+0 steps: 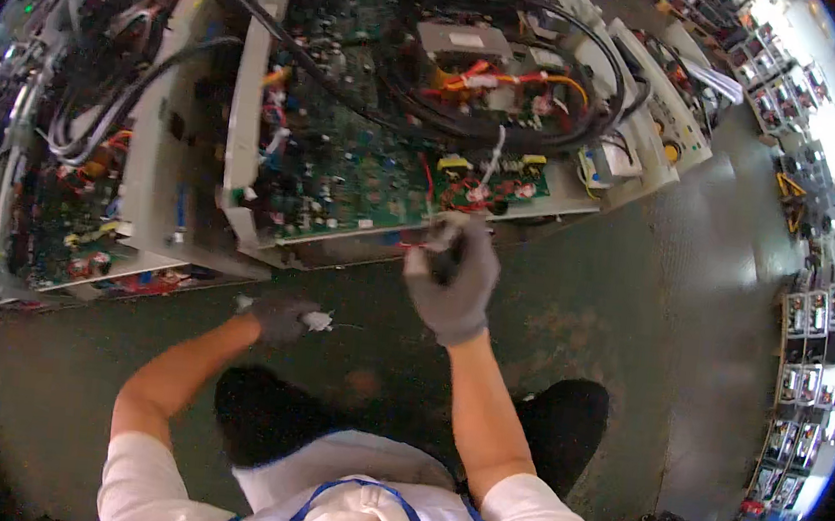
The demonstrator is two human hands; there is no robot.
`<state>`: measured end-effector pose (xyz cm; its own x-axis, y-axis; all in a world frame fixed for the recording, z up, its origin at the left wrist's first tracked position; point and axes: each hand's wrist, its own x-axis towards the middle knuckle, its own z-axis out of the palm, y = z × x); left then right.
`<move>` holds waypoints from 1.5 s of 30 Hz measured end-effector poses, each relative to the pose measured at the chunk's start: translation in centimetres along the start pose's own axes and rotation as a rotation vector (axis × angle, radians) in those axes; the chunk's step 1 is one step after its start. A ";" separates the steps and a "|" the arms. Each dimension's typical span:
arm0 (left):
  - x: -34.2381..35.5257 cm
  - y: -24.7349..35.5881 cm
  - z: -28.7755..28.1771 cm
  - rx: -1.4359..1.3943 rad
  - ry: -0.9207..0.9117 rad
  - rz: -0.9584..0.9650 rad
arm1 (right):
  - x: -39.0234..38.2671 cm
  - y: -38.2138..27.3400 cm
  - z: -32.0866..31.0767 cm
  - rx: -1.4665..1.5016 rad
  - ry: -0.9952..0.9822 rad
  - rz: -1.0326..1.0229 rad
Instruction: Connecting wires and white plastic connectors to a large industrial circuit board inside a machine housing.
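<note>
My left hand (283, 318), in a grey glove, is closed around a small white bundle (317, 321) whose ragged end sticks out, with a thin pale strand beside it. It hovers low, in front of the metal housings. My right hand (456, 276), gloved the same way, has thumb and fingers curled together at the front edge of an open metal housing (250, 124). Red wires (413, 246) show by its fingertips; what the fingers grip is hidden. Behind them spreads a green circuit board (334, 192), with a white cable tie (493, 157) standing up from its wiring.
A thick black cable (352, 104) loops over the board around a grey metal box (464, 40). Another open housing (70, 217) with boards and cables stands at the left. Racks of units (800, 383) line the right side beyond the dark green floor (626, 291).
</note>
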<state>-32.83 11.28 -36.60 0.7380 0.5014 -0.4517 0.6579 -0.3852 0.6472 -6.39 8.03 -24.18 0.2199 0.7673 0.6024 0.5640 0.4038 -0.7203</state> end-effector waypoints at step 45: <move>-14.3 -1.2 -6.9 -0.040 -0.224 -0.033 | -7.6 -6.7 9.2 0.575 -0.795 0.796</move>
<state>-45.24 9.91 -26.71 0.7340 0.3269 -0.5953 0.6791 -0.3384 0.6514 -19.15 4.08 -27.15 -0.3125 0.9031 -0.2946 0.0252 -0.3021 -0.9529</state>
